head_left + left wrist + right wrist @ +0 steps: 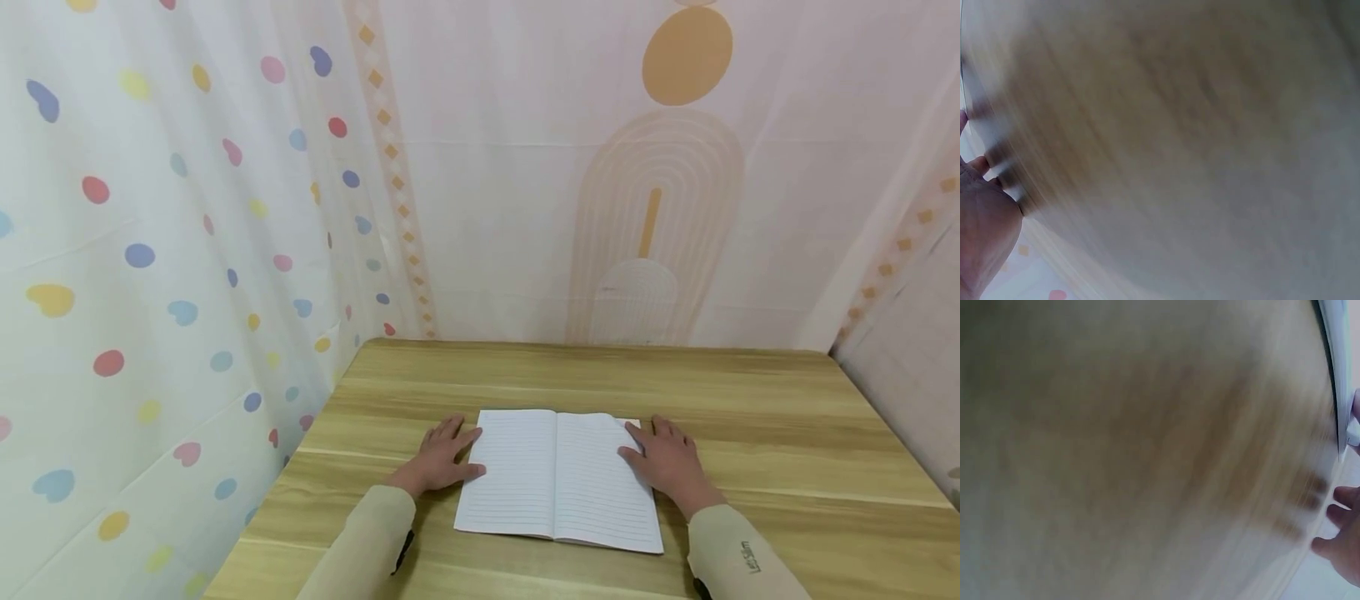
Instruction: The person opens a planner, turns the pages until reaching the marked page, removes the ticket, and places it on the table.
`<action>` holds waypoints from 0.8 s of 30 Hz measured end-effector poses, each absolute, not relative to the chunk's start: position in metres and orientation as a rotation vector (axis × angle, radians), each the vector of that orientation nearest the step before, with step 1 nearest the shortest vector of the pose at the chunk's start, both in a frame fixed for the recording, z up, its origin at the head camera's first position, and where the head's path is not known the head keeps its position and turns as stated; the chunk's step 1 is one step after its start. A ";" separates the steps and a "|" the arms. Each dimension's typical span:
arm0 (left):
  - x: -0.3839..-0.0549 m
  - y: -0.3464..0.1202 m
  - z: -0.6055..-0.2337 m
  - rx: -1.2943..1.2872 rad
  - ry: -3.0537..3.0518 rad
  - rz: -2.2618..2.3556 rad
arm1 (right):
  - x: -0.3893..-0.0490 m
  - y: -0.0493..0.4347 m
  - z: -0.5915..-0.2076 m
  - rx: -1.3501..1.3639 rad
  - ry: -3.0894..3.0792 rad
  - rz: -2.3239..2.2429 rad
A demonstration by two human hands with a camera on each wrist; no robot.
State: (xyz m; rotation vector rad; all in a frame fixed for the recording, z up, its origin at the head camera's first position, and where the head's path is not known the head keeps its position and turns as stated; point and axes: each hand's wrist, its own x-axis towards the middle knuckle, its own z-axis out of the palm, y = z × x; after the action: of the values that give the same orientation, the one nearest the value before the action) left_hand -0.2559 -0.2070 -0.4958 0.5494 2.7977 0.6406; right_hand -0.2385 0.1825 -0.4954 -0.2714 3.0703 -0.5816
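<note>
An open notebook (517, 475) with blank lined pages lies on the wooden table, its fold running between the two hands. At its left edge rests my left hand (442, 460), fingers spread, thumb and index fingertip touching the page margin and the other fingers beside it. My right hand (671, 467) lies over the right edge, thumb and index finger on the page, the rest beyond it. The right page's top edge curves up slightly near that index finger. In the right wrist view, the notebook's edge (1335, 369) shows beside the fingers (1344, 515); the left wrist view shows part of the left hand (988, 231).
The wooden table (600, 375) extends around the notebook on all sides. A dotted curtain (187, 250) hangs along the left, and a patterned curtain (502, 208) hangs behind the far table edge. A pale wall surface (907, 358) stands at the right.
</note>
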 end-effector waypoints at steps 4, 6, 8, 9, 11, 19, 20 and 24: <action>-0.257 -0.207 -0.497 0.553 2.793 0.634 | -0.238 0.182 -0.495 -0.347 3.126 -0.608; -0.257 -0.208 -0.497 0.553 2.796 0.630 | -0.238 0.181 -0.494 -0.381 3.140 -0.640; -0.257 -0.208 -0.497 0.552 2.797 0.629 | -0.238 0.180 -0.494 -0.379 3.130 -0.660; -0.257 -0.208 -0.497 0.553 2.797 0.630 | -0.238 0.180 -0.494 -0.362 3.115 -0.673; -0.257 -0.207 -0.497 0.558 2.797 0.631 | -0.237 0.181 -0.495 -0.308 3.076 -0.667; -0.257 -0.207 -0.497 0.555 2.797 0.629 | -0.237 0.185 -0.499 -0.219 3.029 -0.665; -0.257 -0.207 -0.497 0.554 2.798 0.630 | -0.237 0.184 -0.499 -0.230 3.037 -0.654; -0.257 -0.208 -0.497 0.556 2.804 0.627 | -0.238 0.181 -0.500 -0.317 3.088 -0.612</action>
State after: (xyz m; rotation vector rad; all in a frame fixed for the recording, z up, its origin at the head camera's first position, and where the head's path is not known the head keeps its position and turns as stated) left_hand -0.2568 -0.2077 -0.4970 0.5558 2.8041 0.6266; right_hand -0.2377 0.1812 -0.5000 -0.3172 3.0879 -0.6122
